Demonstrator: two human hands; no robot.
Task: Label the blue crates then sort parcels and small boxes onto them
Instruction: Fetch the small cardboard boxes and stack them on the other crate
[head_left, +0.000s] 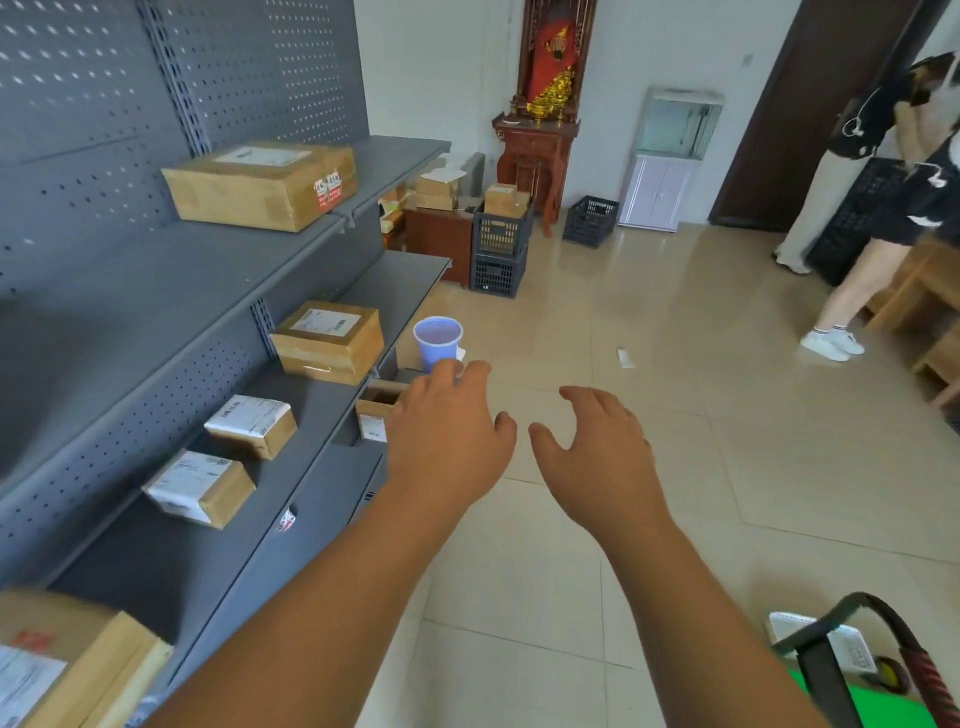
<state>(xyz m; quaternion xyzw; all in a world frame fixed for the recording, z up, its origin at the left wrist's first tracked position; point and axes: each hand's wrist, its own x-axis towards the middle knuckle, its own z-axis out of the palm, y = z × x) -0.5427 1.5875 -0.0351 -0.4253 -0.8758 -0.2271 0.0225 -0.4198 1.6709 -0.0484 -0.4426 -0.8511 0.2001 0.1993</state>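
1. Parcels (327, 343) and small boxes (251, 426) lie label-up on the grey shelf (156, 291) to the left of the left hand (447, 436), probably staged for sorting
2. The stacked crates (501, 244) stand well beyond both hands, out of reach
3. The left hand is spread and relaxed and grasps nothing
4. The right hand (597, 447), just beside it, has loosely curved fingers and is also empty, seemingly mid-reach

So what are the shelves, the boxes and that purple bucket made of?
Shelves: probably painted metal, matte grey, with punched holes in the back panel. Boxes: brown cardboard, taped, with paper labels. Purple bucket: likely plastic, smooth and slightly shiny.
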